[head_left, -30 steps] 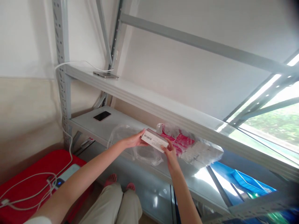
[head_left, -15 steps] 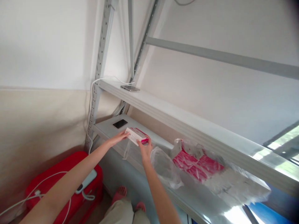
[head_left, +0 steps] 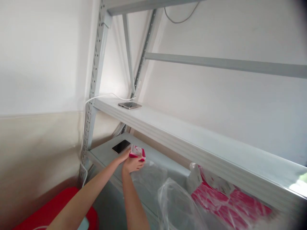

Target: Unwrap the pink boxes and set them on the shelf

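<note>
Above the lower shelf, a small pink-and-white cardboard box [head_left: 137,150] is held up between both hands. My left hand [head_left: 124,156] grips its left side, with the fingers mostly hidden behind the box and the other hand. My right hand [head_left: 133,164] is closed around the near lower edge, several fingertips showing at the right. Just left of the box a black-screened phone [head_left: 121,146] lies flat on the lower shelf [head_left: 153,159]. Clear plastic wrap [head_left: 176,195] spreads to the right of the hands.
More pink-and-white boxes [head_left: 216,195] in clear plastic stand at the right of the lower shelf. The upper shelf [head_left: 168,123] carries another phone [head_left: 129,105] and a white cable [head_left: 103,95]. A perforated metal post [head_left: 95,70] rises at left, near a red stool-like object [head_left: 55,204].
The box has turned in my hands, now showing a pink-and-white face. My right hand has moved left, close to my left hand. The camera view has tilted up.
</note>
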Tool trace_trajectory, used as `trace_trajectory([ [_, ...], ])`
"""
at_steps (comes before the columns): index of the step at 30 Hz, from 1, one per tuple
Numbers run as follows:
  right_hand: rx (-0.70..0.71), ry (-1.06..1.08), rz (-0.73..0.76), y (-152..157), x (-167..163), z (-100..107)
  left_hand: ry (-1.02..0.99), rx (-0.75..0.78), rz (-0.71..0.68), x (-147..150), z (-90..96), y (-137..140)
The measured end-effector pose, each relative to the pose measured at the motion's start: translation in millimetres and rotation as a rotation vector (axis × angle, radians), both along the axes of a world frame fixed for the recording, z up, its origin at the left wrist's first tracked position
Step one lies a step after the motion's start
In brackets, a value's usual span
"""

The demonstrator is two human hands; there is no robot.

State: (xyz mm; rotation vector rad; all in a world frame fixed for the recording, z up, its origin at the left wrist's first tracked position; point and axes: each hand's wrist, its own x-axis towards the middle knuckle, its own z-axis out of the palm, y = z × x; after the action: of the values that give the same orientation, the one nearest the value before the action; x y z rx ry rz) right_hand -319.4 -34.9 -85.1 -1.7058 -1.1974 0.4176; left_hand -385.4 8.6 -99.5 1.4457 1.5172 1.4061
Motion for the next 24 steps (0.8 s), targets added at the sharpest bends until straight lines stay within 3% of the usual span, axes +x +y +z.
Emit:
trace_trajectory([
  [4,-0.051,-0.087,0.035,17,-5,-12,0.225,0.004,0.077,-22,-5.9,19],
  [8,-0.118,-0.334,0.144,14,7,-18,0.367,0.008,0.280,-41,-13.6,27],
  [14,-0.127,-0.607,0.367,18,57,-31,0.900,-0.221,0.502,-47,-28.2,33],
  [19,-0.242,-0.625,0.364,35,88,-39,0.890,-0.262,0.601,-49,-32.5,43],
  [24,-0.224,-0.621,0.354,39,92,-43,0.779,-0.200,0.614,-60,-36.9,51],
])
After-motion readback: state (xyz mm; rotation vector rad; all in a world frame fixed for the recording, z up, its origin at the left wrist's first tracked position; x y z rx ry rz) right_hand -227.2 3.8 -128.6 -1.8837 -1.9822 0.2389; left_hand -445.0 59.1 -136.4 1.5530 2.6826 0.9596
